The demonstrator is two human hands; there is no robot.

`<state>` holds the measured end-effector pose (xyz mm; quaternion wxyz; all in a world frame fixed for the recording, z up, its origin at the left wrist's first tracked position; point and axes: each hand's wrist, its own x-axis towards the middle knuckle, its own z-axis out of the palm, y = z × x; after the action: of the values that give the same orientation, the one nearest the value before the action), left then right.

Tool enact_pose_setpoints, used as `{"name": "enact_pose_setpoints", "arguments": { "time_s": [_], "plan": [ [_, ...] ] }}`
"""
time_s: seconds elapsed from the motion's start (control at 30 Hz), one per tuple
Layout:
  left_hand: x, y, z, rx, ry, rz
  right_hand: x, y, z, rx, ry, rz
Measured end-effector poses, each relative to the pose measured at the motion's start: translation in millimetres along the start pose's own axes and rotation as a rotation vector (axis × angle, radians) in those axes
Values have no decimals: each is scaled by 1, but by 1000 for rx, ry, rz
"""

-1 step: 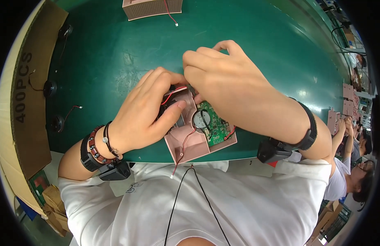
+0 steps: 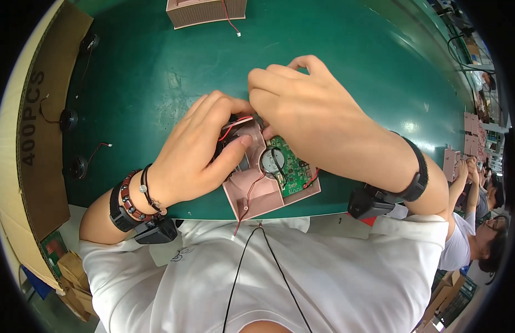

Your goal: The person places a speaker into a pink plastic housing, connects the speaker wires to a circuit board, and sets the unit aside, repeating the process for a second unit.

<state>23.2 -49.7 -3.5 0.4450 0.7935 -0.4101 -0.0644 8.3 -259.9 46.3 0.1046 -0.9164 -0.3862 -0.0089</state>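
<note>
An open pink plastic housing (image 2: 263, 208) sits tilted at the table's near edge. Inside it, on the right, is a green circuit board (image 2: 296, 173) with a round silver part (image 2: 272, 161) and a black wire loop. A thin red wire (image 2: 250, 195) runs over the near wall, its end hanging down. My left hand (image 2: 199, 150) grips the housing's left side, thumb inside and fingers at the far edge. Over the far right part bends my right hand (image 2: 313, 111), fingers curled together at the far edge by the board. What its fingertips pinch is hidden.
Another pink housing (image 2: 207, 16) with a red wire stands at the far edge. Several small black round speakers (image 2: 69, 120) with wires lie along the left, beside a cardboard box (image 2: 49, 127). At right, a co-worker's hands (image 2: 467, 169) are near more pink housings (image 2: 450, 162).
</note>
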Motion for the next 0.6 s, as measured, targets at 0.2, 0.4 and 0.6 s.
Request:
{"name": "enact_pose_setpoints", "arguments": {
  "time_s": [0.2, 0.4, 0.6],
  "plan": [
    [-3, 1, 1, -21, 56, 2, -13, 7, 9, 233, 132, 71],
    [1, 4, -2, -44, 112, 48, -27, 9, 13, 247, 321, 154],
    [3, 0, -7, 32, 133, 197, -25, 4, 17, 317, 355, 88]
  ]
}}
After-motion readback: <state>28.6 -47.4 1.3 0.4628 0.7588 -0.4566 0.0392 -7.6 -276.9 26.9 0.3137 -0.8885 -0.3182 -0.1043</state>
